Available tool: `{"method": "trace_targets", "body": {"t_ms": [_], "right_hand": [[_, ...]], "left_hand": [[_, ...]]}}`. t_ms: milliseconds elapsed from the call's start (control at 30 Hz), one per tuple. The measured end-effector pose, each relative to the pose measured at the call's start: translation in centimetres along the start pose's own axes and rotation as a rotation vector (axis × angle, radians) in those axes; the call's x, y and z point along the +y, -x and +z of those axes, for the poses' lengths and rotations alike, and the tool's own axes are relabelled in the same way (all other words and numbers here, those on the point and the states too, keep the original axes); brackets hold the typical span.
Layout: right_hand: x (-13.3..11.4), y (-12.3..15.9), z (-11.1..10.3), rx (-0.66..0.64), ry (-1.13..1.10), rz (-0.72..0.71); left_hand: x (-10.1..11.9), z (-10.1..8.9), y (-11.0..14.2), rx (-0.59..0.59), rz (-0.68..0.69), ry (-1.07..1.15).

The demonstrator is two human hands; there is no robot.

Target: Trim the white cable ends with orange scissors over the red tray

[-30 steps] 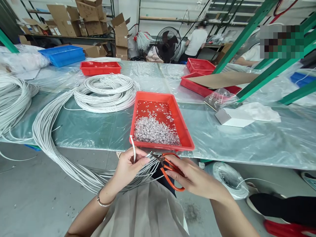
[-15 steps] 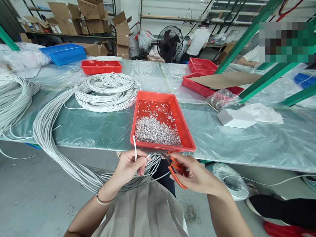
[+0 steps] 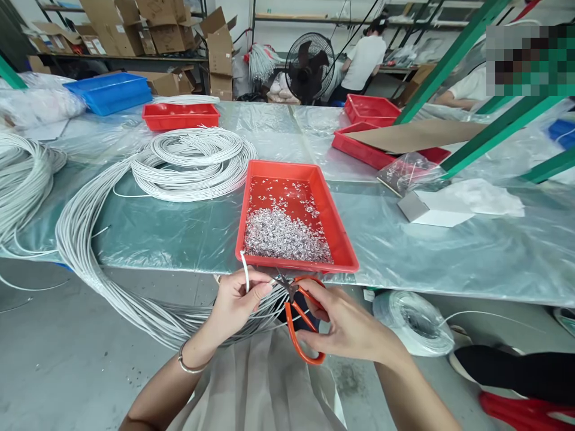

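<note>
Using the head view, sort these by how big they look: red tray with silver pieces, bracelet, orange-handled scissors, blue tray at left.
1. Red tray
2. Blue tray and orange-handled scissors: too alike to rank; the scissors are nearer the camera
3. Bracelet

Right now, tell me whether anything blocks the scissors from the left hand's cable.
Nothing visible does: the scissors, open in the right hand, have their tips close by the fingertips of the left hand, which holds the white cable. Contact is unclear.

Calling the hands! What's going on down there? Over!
Left hand pinching white cable. Right hand holding orange-handled scissors, spread open beside left hand. Red tray just beyond, not between hands.
</note>
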State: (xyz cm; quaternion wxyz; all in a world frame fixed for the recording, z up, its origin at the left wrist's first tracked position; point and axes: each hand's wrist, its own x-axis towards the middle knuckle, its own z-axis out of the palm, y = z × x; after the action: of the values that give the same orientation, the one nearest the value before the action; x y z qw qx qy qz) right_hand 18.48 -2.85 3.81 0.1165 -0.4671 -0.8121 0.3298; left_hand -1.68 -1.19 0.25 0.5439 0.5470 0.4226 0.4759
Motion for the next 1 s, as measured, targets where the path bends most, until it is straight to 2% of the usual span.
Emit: {"method": "trace_targets", "body": {"t_ms": [67,133,233,267,300,333,433,500,633,800,833,900,967,1000], "right_hand": [[0.5,-0.3,0.2,-0.018,-0.076,-0.019],[1.3,-0.6,0.4,0.054,-0.184,-0.013],[2.4,-1.0,0.7,0.408,-0.399,0.010],[2.7,-1.1,0.7,0.493,-0.453,0.006],[2.8,-1.0,0.6,0.520,-0.483,-0.002],[2.7,-1.0,0.6,0.482,-0.482,-0.012],[1.8,-0.8,0.5,0.236,-0.324,-0.014],[1.1,-0.7,0.4,0.153,-0.182,-0.008],[0.2,-0.8,0.1,0.123,-0.025,-0.009],[0.6,-0.9,0.1,0.085,-0.065,0.002],[0.9,-0.9,0.2,0.126,-0.105,0.015],[1.7,-1.0,0.6,0.320,-0.212,0.062],[2.4,-1.0,1.0,0.525,-0.317,0.100],[2.6,-1.0,1.2,0.570,-0.360,0.094]], "left_hand": [[-0.1,0.0,-0.2,0.004,0.026,-0.046],[-0.1,0.0,-0.3,0.009,0.062,-0.058],[0.0,0.1,-0.4,0.040,0.094,-0.015],[0.1,0.2,-0.4,0.061,0.086,-0.001],[0.1,0.2,-0.4,0.082,0.066,0.011],[0.1,0.2,-0.5,0.099,0.040,0.023],[0.1,0.3,-0.6,0.103,-0.029,0.051],[0.1,0.4,-0.7,0.107,-0.024,0.029],[-0.1,0.5,-0.7,0.128,0.059,-0.059],[-0.6,0.4,-0.4,0.147,0.128,-0.127],[-0.7,0.4,-0.4,0.147,0.151,-0.137],[-0.6,0.3,-0.3,0.149,0.185,-0.151],[-0.4,0.3,-0.3,0.164,0.158,-0.132],[-0.2,0.3,-0.4,0.173,0.125,-0.108]]}}
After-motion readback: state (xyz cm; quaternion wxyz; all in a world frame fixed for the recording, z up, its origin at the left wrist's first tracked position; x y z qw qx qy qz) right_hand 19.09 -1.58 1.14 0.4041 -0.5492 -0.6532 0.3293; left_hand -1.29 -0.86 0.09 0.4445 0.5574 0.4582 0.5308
